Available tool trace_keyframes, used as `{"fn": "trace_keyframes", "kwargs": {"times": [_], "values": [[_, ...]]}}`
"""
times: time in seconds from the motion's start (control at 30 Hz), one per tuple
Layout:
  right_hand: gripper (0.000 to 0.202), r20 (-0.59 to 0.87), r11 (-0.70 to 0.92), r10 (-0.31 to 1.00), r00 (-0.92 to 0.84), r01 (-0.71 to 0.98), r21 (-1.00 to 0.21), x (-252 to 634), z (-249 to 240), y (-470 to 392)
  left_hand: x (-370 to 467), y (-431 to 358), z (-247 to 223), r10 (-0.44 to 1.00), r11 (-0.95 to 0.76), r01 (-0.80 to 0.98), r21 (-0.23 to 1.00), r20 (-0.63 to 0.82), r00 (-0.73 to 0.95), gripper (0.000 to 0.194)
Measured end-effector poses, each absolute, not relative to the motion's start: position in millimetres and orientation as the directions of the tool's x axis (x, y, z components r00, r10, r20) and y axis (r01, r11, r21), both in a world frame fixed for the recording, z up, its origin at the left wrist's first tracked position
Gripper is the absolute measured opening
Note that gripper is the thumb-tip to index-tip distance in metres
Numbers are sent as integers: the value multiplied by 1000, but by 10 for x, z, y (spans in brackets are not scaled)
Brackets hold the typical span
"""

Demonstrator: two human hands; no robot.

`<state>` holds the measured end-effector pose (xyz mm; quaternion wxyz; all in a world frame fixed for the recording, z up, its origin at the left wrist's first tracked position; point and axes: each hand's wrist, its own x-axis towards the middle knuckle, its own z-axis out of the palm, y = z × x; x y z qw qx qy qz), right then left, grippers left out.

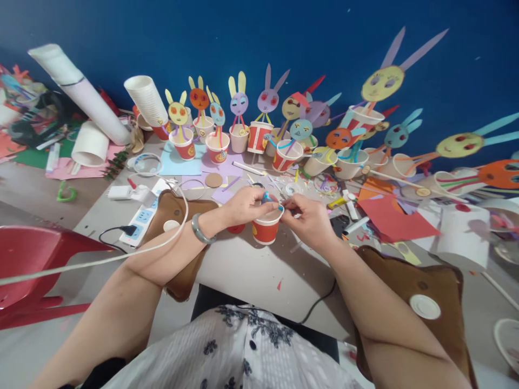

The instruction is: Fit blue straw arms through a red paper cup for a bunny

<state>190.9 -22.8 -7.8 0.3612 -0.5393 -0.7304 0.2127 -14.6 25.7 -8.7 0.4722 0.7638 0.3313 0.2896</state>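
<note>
A red and white paper cup (265, 232) stands upright on the table edge in front of me. My left hand (249, 208) is closed on its rim from the left, with the thumb reaching across the opening. Something small and blue shows by the left fingers, too small to name. At the right side of the rim, my right hand (306, 216) is closed in a pinch against the cup. Its fingertips are partly hidden, so any small piece between them cannot be made out. Behind my left hand a bit of another red object (235, 229) shows.
Several finished paper-cup rabbits, one purple-eared (267, 100), line the blue wall. A cup stack (146, 100) leans at back left. A power strip (142, 217) and white cable (174, 232) lie left. Red paper (395, 219) and a brown cushion (409, 275) are right.
</note>
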Motion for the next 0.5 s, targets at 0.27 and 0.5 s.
{"fn": "trace_keyframes", "kwargs": {"times": [0.27,0.5], "values": [[6,403,408,900,-169,655,-636,1864,-121,-281,-172,255,-67,711,-374,106,921,211,671,54],[4,313,296,946,-80,604,-740,1842,-104,-271,-143,235,-64,692,-460,103,882,283,664,36]]}}
